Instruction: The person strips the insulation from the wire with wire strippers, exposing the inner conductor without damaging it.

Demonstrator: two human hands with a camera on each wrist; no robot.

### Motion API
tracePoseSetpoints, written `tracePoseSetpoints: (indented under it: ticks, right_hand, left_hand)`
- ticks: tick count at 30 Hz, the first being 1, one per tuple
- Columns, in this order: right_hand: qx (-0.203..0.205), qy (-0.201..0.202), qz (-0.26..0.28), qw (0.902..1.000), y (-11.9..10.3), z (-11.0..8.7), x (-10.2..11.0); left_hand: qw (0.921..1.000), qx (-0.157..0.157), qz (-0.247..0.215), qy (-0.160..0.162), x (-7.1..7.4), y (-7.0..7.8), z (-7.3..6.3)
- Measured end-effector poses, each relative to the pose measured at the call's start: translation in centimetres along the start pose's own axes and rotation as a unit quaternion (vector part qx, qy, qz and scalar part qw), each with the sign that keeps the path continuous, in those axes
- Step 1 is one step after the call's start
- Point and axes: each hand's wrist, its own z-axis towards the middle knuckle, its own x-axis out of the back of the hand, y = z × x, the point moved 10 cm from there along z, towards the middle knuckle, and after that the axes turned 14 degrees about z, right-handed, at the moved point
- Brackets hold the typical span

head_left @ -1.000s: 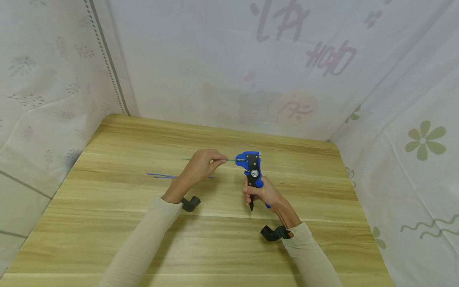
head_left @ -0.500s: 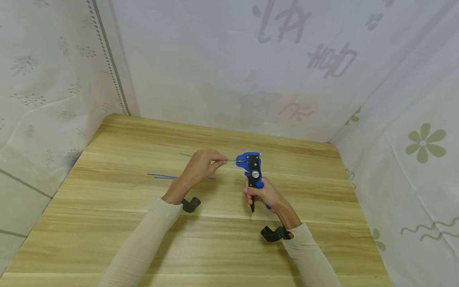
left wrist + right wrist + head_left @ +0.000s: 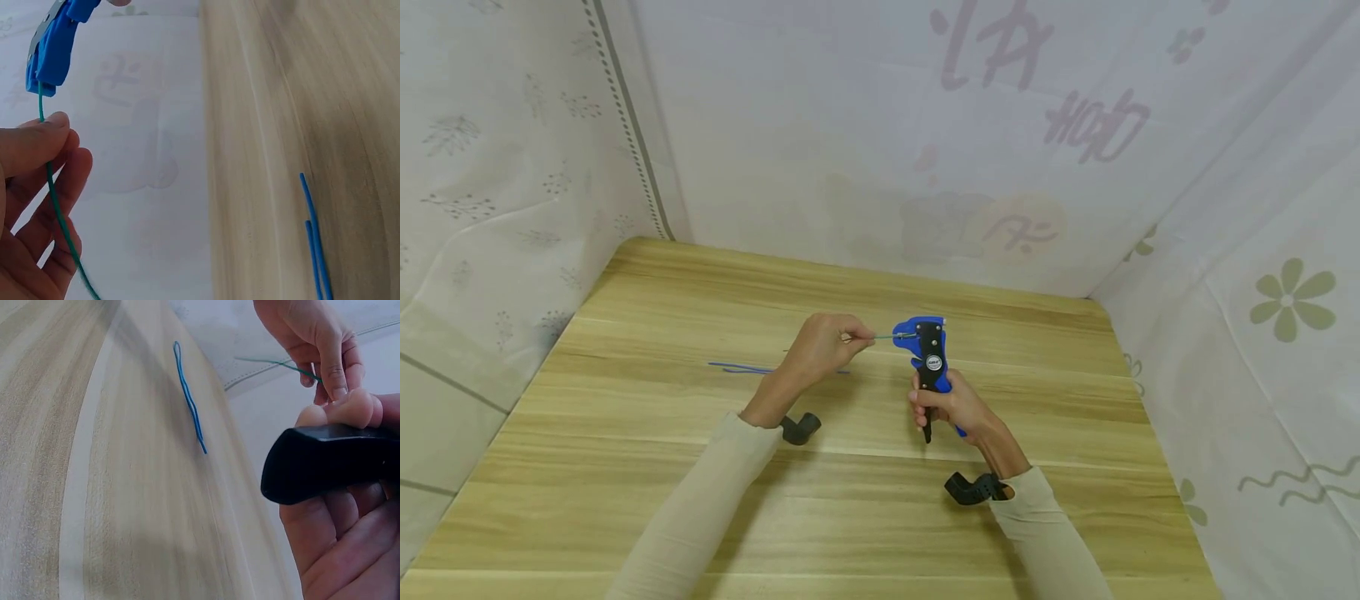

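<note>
My left hand [image 3: 822,343] pinches a thin green wire [image 3: 64,228] between thumb and forefinger, the other fingers loosely bent. One end of the wire runs into the mouth of a blue and black wire stripper [image 3: 933,350]; its other end trails back past the palm. My right hand [image 3: 953,405] grips the stripper's handles, fingers wrapped round them, with the tool upright above the table. In the right wrist view a black handle [image 3: 325,464] fills the right hand's grip. The stripper's head [image 3: 59,53] shows at the top of the left wrist view.
A blue wire [image 3: 189,400], bent double, lies on the wooden table [image 3: 625,400] beneath and left of my left forearm. Patterned white cloth [image 3: 790,125] hangs behind and at both sides. Each wrist wears a black camera mount [image 3: 973,488].
The green wire's free tail swung upward behind my left hand, then dropped mostly out of sight in the head view. Both hands and the stripper stay nearly still.
</note>
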Motion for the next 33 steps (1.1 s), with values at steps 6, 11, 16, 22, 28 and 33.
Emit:
tracePoseSetpoints:
  ticks: [6,11,16,22,28,33]
  right_hand:
    - [0.001,-0.003,0.000,1.0000,0.0,0.0,-0.1]
    - [0.002,-0.009,0.001,1.0000,0.0,0.1,-0.1]
    - [0.002,-0.010,0.005,0.9999,0.0,0.1,0.0]
    - [0.002,-0.009,0.005,0.9999,0.0,0.1,0.0]
    - [0.006,-0.011,-0.006,0.9999,0.0,0.1,0.1]
    - [0.002,0.002,-0.011,0.9999,0.0,0.0,0.4]
  left_hand:
    - [0.9980,0.027,-0.045,-0.036,-0.4,-0.3,0.0]
    - [0.9933,0.053,-0.074,-0.072,-1.0,-0.8,-0.2]
    - [0.9947,0.039,-0.066,-0.068,-0.8,-0.6,-0.1]
    - [0.9985,0.011,-0.040,-0.037,-0.3,-0.1,0.1]
    - [0.9995,0.001,-0.024,-0.020,-0.1,0.2,0.1]
    - [0.9997,-0.012,-0.013,-0.017,0.0,0.5,0.1]
